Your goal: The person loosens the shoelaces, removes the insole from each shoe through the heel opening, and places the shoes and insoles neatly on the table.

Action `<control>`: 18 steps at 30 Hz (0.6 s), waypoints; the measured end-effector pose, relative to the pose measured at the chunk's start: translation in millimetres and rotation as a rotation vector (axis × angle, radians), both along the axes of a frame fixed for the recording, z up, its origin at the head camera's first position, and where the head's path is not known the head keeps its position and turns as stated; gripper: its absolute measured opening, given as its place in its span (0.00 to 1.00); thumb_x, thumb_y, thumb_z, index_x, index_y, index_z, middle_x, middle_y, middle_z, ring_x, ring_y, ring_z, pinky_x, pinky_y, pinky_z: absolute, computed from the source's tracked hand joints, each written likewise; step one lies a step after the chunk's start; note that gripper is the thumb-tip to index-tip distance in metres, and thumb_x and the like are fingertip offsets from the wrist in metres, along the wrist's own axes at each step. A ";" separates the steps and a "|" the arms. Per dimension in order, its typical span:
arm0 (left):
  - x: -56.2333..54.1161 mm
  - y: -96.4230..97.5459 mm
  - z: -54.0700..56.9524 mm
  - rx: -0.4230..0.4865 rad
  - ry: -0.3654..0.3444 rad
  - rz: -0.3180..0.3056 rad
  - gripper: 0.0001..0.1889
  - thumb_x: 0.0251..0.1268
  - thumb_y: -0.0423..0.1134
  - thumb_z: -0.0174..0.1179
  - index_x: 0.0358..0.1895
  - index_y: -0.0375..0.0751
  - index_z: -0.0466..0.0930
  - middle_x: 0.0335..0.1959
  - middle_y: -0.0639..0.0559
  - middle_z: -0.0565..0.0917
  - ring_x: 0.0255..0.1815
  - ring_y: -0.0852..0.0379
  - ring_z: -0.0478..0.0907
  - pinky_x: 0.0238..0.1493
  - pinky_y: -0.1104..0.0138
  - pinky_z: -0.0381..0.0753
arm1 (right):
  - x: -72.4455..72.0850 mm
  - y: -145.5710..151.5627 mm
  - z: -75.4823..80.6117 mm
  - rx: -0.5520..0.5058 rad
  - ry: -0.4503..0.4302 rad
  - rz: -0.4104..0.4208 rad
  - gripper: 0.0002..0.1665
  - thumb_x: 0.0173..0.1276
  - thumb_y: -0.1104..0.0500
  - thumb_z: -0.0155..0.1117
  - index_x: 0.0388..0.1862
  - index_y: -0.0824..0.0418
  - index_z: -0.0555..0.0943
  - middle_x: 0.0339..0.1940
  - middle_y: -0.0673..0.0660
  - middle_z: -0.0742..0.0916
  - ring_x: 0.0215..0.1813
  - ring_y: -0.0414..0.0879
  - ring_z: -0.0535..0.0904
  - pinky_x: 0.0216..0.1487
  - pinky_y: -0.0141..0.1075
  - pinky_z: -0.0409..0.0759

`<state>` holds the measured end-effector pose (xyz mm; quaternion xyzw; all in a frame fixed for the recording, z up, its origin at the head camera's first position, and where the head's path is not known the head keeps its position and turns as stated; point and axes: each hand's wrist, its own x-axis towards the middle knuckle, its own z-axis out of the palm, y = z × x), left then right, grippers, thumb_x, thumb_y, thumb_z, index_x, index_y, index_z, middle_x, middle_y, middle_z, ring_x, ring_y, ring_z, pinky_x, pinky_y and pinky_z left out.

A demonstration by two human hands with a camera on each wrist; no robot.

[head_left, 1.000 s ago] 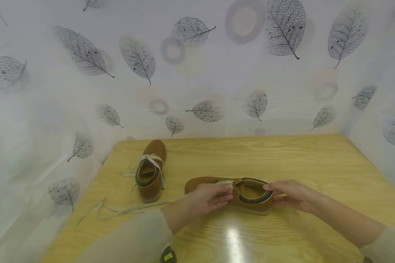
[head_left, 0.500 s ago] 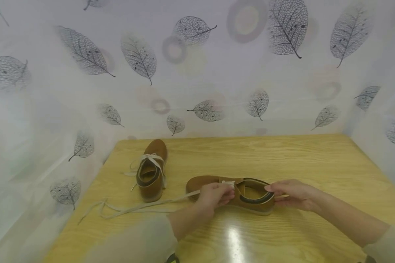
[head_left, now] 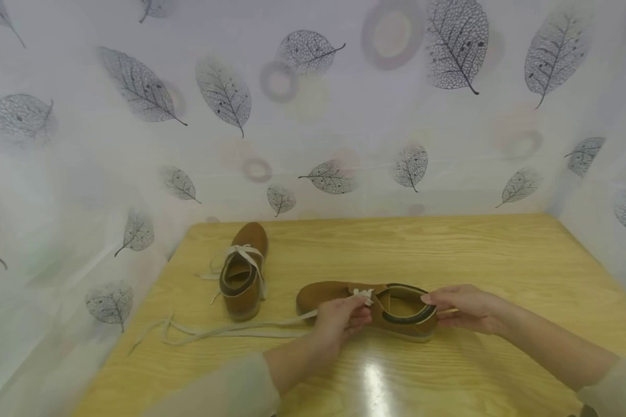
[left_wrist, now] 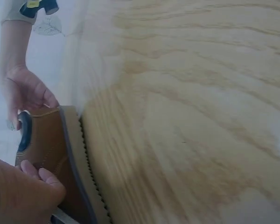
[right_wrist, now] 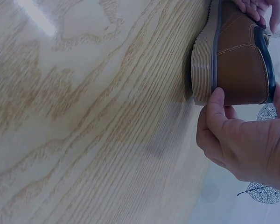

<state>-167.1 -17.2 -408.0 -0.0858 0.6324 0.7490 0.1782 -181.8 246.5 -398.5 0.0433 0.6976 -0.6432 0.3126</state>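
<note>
A brown leather shoe (head_left: 323,292) lies lengthwise on the wooden table, toe to the left, its dark-lined opening facing up. At its heel my right hand (head_left: 466,310) holds on, thumb at the collar and fingers against the back; the right wrist view shows this hand (right_wrist: 242,135) low on the heel, near the ridged sole (right_wrist: 204,70). My left hand (head_left: 339,321) reaches over the near side, fingertips pinching at the white lace (head_left: 364,295) on the instep. From under this hand, long loose lace ends (head_left: 214,333) trail left over the table.
A second brown shoe (head_left: 242,301) stands to the left, toe away from me, its white lace (head_left: 245,252) tied in a bow. Behind the wooden table (head_left: 448,249) hangs a pale curtain (head_left: 344,116) printed with leaves.
My left fingertips have shifted slightly at the instep, and the crossed white lace shows more beside them. My right hand stays at the heel. The head view has moved a little.
</note>
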 end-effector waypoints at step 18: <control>8.3 2.7 3.5 0.098 -0.029 -0.016 0.08 0.64 0.31 0.53 0.43 0.33 0.77 0.33 0.54 0.77 0.36 0.61 0.73 0.48 0.70 0.74 | 0.8 -1.1 -2.4 -0.003 -0.015 -0.044 0.34 0.66 0.56 0.62 0.59 0.80 0.65 0.46 0.60 0.77 0.48 0.49 0.79 0.57 0.42 0.78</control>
